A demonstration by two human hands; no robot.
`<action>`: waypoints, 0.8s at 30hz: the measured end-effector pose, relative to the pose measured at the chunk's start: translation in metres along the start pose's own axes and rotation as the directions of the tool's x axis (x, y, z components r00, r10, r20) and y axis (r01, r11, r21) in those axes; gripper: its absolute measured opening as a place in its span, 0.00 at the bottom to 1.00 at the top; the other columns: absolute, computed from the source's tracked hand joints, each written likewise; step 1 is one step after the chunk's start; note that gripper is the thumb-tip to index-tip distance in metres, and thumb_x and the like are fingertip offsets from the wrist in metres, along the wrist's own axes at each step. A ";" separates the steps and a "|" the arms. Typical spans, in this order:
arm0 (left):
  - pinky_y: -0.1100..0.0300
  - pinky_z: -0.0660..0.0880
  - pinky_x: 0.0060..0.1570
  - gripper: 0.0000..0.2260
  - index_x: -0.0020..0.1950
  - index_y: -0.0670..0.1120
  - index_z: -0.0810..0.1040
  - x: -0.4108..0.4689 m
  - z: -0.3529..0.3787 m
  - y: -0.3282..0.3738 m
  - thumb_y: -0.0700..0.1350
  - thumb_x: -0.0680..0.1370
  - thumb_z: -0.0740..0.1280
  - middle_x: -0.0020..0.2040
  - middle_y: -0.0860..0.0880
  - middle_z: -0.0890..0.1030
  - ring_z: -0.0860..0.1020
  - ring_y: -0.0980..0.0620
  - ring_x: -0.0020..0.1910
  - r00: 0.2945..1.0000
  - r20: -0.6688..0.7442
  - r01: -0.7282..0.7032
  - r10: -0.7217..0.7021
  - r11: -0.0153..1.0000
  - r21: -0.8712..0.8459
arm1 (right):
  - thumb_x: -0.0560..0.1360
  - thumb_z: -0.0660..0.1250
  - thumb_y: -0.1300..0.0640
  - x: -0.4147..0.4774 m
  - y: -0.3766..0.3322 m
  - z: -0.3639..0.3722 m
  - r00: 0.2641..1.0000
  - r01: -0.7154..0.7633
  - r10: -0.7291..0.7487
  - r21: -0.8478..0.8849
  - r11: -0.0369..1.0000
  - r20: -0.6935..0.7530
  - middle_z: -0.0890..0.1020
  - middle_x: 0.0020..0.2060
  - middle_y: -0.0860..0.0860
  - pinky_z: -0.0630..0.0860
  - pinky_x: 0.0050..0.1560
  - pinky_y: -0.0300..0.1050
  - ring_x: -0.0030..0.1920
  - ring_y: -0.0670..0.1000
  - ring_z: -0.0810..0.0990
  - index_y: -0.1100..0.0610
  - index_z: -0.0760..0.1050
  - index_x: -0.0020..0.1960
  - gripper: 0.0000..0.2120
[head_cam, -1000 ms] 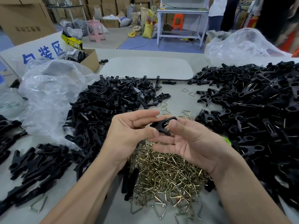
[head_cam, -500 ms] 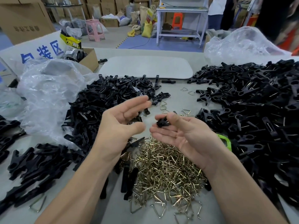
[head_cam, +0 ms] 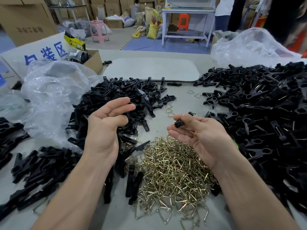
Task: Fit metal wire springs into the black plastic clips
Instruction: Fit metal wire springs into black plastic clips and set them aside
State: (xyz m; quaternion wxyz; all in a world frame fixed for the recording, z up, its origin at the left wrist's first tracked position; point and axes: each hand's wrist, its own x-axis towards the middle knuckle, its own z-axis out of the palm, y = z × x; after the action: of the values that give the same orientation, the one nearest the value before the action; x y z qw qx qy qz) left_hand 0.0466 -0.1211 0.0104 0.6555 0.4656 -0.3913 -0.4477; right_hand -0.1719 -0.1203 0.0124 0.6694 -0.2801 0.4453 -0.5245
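Observation:
My right hand (head_cam: 201, 136) hovers palm-up above the table, its thumb and fingertips pinching a small black plastic clip (head_cam: 179, 124). To its left, my left hand (head_cam: 106, 125) is raised with loosely curled fingers and holds nothing, just over a heap of black clips (head_cam: 126, 97). Below both hands lies a pile of brass-coloured triangular wire springs (head_cam: 174, 173). A larger heap of black clips (head_cam: 259, 113), some with wires showing, fills the right side. Another heap of clips (head_cam: 39, 165) lies at the front left.
Crumpled clear plastic bags (head_cam: 49, 97) sit at the left, and another bag (head_cam: 250, 45) at the back right. A white board (head_cam: 151, 70) and a small cardboard box (head_cam: 93, 61) lie beyond the heaps. Loose springs (head_cam: 169, 108) are scattered between the heaps.
The hands have parted. My left hand let go of the clip and moved left and up over the heap. My right hand keeps the clip, now pinched at its fingertips.

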 end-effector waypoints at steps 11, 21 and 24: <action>0.57 0.69 0.61 0.22 0.42 0.55 0.89 -0.003 0.003 -0.001 0.32 0.61 0.65 0.38 0.52 0.87 0.83 0.58 0.45 1.000 0.006 0.008 -0.009 1.000 0.020 | 0.65 0.72 0.60 0.002 0.002 -0.003 1.000 0.005 -0.005 -0.005 1.000 0.004 0.82 0.55 0.72 0.86 0.42 0.48 0.45 0.62 0.88 0.72 0.79 0.54 0.22; 0.71 0.71 0.29 0.27 0.44 0.59 0.88 -0.005 0.001 -0.008 0.26 0.73 0.64 0.40 0.54 0.88 0.76 0.60 0.28 0.996 0.037 -0.084 0.075 0.895 0.438 | 0.73 0.72 0.55 0.005 -0.010 -0.018 0.984 0.049 -0.100 0.321 0.946 0.145 0.84 0.58 0.62 0.84 0.55 0.50 0.59 0.59 0.85 0.67 0.79 0.62 0.21; 0.68 0.70 0.25 0.24 0.45 0.63 0.87 -0.009 0.004 -0.011 0.33 0.72 0.66 0.42 0.63 0.87 0.73 0.60 0.24 0.984 0.152 -0.170 0.090 0.718 0.675 | 0.68 0.77 0.53 0.005 -0.021 -0.042 0.901 0.022 -0.349 0.775 0.631 0.258 0.78 0.68 0.57 0.76 0.69 0.53 0.72 0.56 0.75 0.64 0.68 0.76 0.40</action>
State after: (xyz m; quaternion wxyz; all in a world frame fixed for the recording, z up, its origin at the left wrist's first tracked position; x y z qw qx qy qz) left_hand 0.0379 -0.1154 -0.0004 0.4450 0.6208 -0.5954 -0.2493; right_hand -0.2183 -0.1271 0.0097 0.7389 -0.1180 0.0136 -0.6632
